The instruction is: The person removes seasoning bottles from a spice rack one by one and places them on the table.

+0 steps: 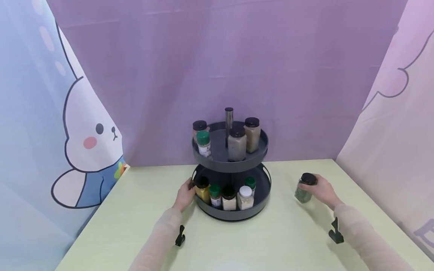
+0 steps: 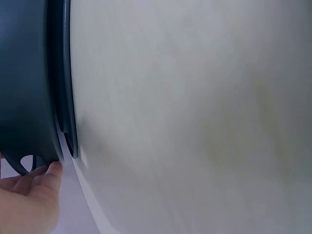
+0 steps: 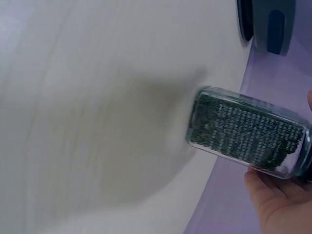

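Note:
A dark grey two-tier turntable rack (image 1: pixel 226 215) stands on the table with several spice jars on each tier. At the left side of its lower tier, my left hand (image 1: pixel 185 195) grips the rim beside the handle cutout, as the left wrist view also shows the hand (image 2: pixel 36 200) there. My right hand (image 1: pixel 324 191) holds a clear spice jar (image 1: pixel 303 195) by its upper part, to the right of the rack. Dried green herbs fill most of this jar (image 3: pixel 243 131), which has a black lid and printed text. In the head view it leans slightly, close above the table.
On the upper tier are a green-capped jar (image 1: pixel 204 145) and black-lidded jars (image 1: pixel 237 146) around a metal post (image 1: pixel 229 122). The lower tier carries a white-lidded jar (image 1: pixel 245 199) and a yellow spice jar (image 1: pixel 202 192) among others. A purple curtain (image 1: pixel 162 94) hangs behind the pale table (image 1: pixel 135 210).

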The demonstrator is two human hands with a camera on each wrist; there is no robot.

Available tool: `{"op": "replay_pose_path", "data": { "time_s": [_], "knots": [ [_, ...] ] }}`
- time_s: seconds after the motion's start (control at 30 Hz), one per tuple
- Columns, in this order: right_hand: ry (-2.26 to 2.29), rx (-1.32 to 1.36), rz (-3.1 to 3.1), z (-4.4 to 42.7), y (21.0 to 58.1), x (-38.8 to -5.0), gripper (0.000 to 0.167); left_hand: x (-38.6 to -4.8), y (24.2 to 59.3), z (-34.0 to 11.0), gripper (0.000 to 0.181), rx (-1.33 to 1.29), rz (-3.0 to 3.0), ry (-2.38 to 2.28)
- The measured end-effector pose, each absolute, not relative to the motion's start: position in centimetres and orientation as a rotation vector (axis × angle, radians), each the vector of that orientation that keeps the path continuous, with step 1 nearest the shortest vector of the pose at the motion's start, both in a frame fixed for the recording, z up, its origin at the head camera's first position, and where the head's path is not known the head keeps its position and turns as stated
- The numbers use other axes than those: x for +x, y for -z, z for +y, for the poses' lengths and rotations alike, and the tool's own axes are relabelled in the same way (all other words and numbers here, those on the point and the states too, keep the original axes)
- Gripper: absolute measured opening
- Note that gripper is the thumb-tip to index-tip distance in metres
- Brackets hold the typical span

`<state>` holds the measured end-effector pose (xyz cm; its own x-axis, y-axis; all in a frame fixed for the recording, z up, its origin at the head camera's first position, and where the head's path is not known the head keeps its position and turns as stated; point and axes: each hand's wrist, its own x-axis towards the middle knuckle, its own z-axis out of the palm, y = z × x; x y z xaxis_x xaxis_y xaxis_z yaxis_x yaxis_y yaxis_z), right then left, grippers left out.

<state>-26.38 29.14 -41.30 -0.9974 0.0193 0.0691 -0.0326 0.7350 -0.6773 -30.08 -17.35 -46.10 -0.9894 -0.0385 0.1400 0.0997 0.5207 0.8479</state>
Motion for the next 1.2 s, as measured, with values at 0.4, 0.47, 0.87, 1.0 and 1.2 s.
{"op": "replay_pose_path", "data": {
  "time_s": [0.4, 0.47, 0.87, 1.0, 1.2],
  "knots": [
    [-1.106, 0.095, -2.743, 28.8, 38.0, -26.5, 0.071, -30.1, 46.0, -17.4, 0.052, -0.069, -2.635, 1.472],
    [-1.09, 0.132, -2.724, 28.3, 37.3, -26.5, 0.067, -30.2, 46.0, -17.5, 0.052, -0.062, -2.641, 1.467],
    [-1.182, 0.368, -2.714, 25.0, 35.7, -26.9, 0.052, -29.9, 45.7, -17.5, 0.052, -0.07, -2.647, 1.469],
    [-1.247, 0.436, -2.726, 24.1, 36.0, -27.3, 0.053, -29.9, 45.7, -17.4, 0.051, -0.071, -2.651, 1.477],
    [-1.335, 0.458, -2.799, 22.6, 36.5, -27.6, 0.057, -30.1, 45.9, -17.3, 0.051, -0.06, -2.648, 1.479]
  ]
}}
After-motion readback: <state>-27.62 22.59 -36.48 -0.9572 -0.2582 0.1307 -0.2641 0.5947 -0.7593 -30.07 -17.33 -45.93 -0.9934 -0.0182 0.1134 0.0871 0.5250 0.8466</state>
